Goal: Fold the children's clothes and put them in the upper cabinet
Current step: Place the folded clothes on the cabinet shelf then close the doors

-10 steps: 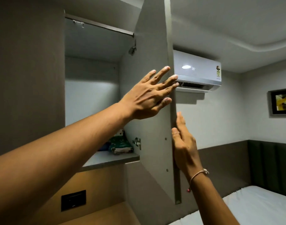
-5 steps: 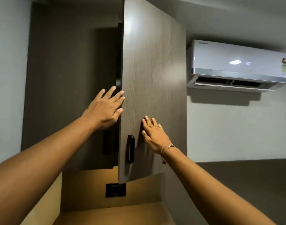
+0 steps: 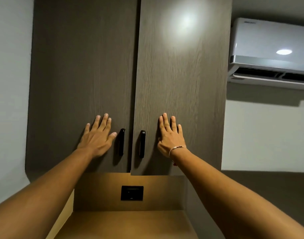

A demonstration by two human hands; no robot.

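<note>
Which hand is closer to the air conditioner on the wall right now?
Right. The right hand lies flat on the right cabinet door, the side toward the air conditioner. The left hand presses the left door, farther away.

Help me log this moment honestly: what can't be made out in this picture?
- Head view: inside of the upper cabinet, clothes included, hidden by the left door and right door.
- Whether the doors are fully latched: too fine to tell.
- Palms of the left hand and right hand: turned toward the doors.
- Air conditioner: cut off by the right edge; display digits clipped.
</note>
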